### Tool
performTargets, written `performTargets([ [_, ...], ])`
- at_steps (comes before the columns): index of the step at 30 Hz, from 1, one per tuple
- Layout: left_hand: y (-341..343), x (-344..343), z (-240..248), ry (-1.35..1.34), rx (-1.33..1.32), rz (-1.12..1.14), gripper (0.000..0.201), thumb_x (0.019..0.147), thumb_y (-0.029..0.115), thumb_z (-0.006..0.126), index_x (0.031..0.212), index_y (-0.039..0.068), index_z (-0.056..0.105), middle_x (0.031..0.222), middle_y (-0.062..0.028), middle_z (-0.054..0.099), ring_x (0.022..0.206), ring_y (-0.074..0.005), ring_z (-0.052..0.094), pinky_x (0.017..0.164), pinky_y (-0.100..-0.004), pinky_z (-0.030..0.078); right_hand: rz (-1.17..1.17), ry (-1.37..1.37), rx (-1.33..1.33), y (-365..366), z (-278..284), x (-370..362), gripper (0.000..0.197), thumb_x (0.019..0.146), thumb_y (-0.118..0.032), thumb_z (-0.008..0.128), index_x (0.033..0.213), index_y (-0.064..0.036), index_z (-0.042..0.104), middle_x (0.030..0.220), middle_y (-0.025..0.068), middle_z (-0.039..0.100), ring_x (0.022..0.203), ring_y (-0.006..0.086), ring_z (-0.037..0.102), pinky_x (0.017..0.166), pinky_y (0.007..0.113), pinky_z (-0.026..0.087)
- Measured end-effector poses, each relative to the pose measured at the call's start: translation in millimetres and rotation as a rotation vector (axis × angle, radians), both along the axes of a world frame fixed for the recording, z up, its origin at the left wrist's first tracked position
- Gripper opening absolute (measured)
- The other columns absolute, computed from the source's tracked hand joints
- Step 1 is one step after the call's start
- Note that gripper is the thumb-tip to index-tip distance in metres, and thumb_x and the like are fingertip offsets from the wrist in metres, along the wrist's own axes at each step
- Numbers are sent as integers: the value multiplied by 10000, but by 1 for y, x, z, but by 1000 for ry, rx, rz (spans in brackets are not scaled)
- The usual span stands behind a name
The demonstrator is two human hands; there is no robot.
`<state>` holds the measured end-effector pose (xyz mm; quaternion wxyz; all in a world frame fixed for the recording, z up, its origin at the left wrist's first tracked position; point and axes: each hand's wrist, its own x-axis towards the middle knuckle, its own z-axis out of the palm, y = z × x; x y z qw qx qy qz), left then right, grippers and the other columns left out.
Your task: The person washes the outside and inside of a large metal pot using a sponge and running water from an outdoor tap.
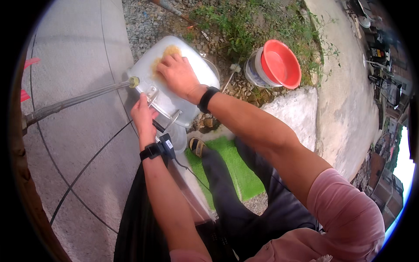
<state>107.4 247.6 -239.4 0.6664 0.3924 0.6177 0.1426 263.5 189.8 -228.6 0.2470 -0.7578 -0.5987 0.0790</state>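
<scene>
Right hand [176, 74] lies flat, fingers spread, pressing a yellow sponge [168, 53] on the upturned metal pot [183, 102] at the pavement edge. Left hand [143, 114] closes around the pot's handle [152, 94], steadying it. A hose [78, 101] feeds water alongside. Firm bracing and even circular pressure suit this scrubbing best.

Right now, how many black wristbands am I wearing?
2. One wristband sits on the right wrist, behind the right hand pressed on the metal tray; the other wristband is on the left wrist, below the left hand.
</scene>
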Motion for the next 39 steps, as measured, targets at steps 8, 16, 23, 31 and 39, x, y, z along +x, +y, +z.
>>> performTargets([
  [8,8,-9,-7,-30,-51,156,483,951,333,527,1223,-65,500,1110,-204,612,961,-294,642,785,-389,536,411,63,-6,-85,-13,25,247,705,-14,599,939,-67,657,1124,70,555,1082,275,509,893,376,441],
  [16,11,-14,-17,-73,-20,115,488,946,354,540,1203,-60,519,1068,-176,619,899,-281,647,744,-356,542,519,79,130,-42,-9,-7,176,762,-148,569,901,-142,676,1075,0,558,1074,197,496,914,316,425],
  [23,0,-16,-12,-35,-7,146,516,949,355,528,1235,-73,496,1095,-192,604,887,-278,648,739,-355,550,342,-90,-100,-78,-11,40,256,772,-104,556,1016,-127,629,1088,27,537,1086,221,477,896,318,410],
  [31,-36,-26,-15,-31,-14,224,497,961,339,515,1240,-72,488,1112,-188,601,923,-276,653,757,-355,556,236,44,107,-48,-17,10,352,819,-118,536,1166,-91,588,1289,168,492,1225,348,434,1022,404,380],
  [39,-34,-12,-9,-76,47,225,471,966,327,516,1211,-74,512,1072,-168,608,914,-277,655,745,-359,561,-292,384,-51,-4,-13,43,328,879,-161,506,1196,-83,530,1154,216,528,1096,399,484,971,458,397],
])
